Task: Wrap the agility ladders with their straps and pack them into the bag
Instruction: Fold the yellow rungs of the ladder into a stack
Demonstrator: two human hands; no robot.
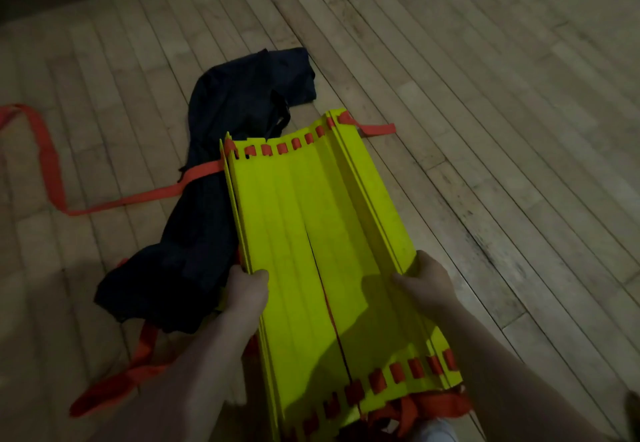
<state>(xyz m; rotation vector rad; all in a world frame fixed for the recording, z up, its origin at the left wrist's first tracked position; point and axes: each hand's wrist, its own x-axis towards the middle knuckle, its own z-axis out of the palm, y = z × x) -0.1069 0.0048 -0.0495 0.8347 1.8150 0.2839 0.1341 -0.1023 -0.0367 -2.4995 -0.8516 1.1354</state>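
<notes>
Dim room, wood plank floor [485,61].

Left hand [247,289]: clamped on the left edge of the ladder [329,234], near end. Thumb on top; the other fingers curl under the edge, out of view.

Right hand [424,286]: same grasp on the right edge, thumb on top, the rest of the fingers tucked under. Both forearms come in from the bottom of the frame.

Ladder: yellow flat rungs folded side by side into one slab, long axis pointing away from the person. Extra rungs are stacked on edge along both sides. Can't tell if the near end is lifted or resting on the floor. Dark seam down the middle of the slab.

Straps: orange webbing loops [280,148] threaded through slots across the far end, and a matching row across the near end. A short tail [377,129] sticks out at the far right corner. A loose bunch [433,403] sits under the near end. One long strap [52,164] leaves the far left corner, crosses over the bag, then snakes across the floor to the left frame edge. Another piece [138,365] lies under the left forearm.

Bag [214,199]: dark, crumpled, flat on the floor just left of the ladder, touching its left edge. The ladder is outside the bag.
</notes>
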